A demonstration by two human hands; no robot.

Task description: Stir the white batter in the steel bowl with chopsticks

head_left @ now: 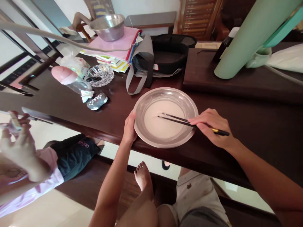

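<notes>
A round metal plate (187, 104) holding a pale liquid sits near the front edge of the dark wooden table (248, 126). My left hand (129, 127) grips the plate's left rim, fingers curled round it. A pair of black chopsticks (176, 119) is pinched in my right hand (209, 126), which rests at the plate's right rim. The chopstick tips reach into the liquid near the plate's middle.
A grey and black bag (163, 58) lies behind the plate. A steel bowl (109, 26) stands on a stack of books at the back. A glass dish (100, 75), a bottle with a pink cap (67, 77) and a small remote (97, 101) lie at left. Another person sits at far left.
</notes>
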